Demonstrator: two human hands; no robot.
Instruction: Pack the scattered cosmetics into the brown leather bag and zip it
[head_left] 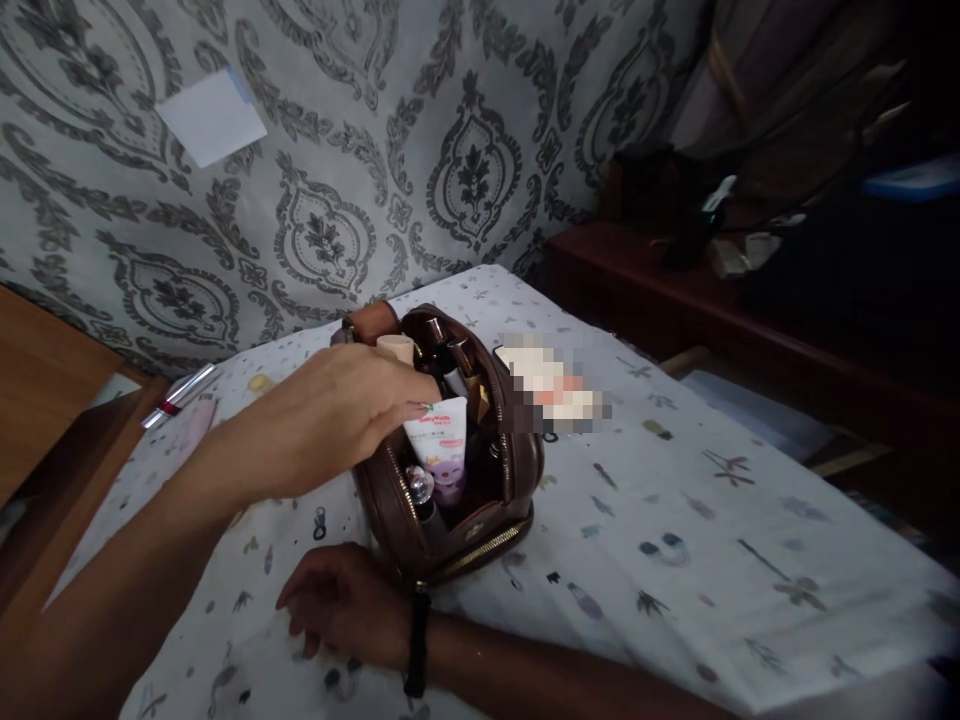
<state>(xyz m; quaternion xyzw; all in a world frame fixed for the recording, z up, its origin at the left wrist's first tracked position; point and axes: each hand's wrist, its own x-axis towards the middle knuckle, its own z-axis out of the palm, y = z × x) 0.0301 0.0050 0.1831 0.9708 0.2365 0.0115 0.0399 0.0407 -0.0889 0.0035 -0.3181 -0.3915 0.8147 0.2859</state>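
Observation:
My left hand point(367, 405) reaches over an unzipped brown toiletry bag point(525, 480). Its thumb and fingers pinch the top end of a white and purple squeeze tube point(441, 445), which stands upright inside the bag. Near the tube is a small bottle with a clear round cap point(420, 485). Dark bottles with shiny caps point(461, 355) and a cream-coloured cap point(396, 347) show at the bag's far side. In front of the bag, my right hand point(345, 605) rests on the patterned sheet, fingers loosely bent and apart, holding nothing. A black band circles that wrist.
On the white patterned sheet point(675, 560), a blurred-out item point(555, 385) lies right of the bag. At the left are a silver tube point(178, 397), a pink tube point(196, 420) and a small yellow item point(259, 383). A dark red wooden ledge point(600, 275) runs along the right.

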